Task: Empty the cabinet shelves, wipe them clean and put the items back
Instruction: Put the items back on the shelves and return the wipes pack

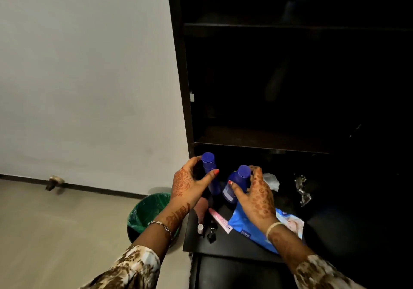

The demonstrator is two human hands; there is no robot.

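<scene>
Left hand (pixel 190 186) grips bottle (pixel 211 177); right hand (pixel 257 195) grips second bottle (pixel 237 183) at 3 o'clock. Risk: bottles knock together, topple onto tube (pixel 220 219).

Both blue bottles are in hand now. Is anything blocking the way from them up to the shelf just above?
Nothing visible. The left hand holds one blue bottle, the right hand the other bottle, both just below the shelf. Its front edge and the lit part look bare; the back is too dark to judge.

Brown-patterned cream sleeves (pixel 134 268), henna-decorated left hand (pixel 187 186)
</scene>
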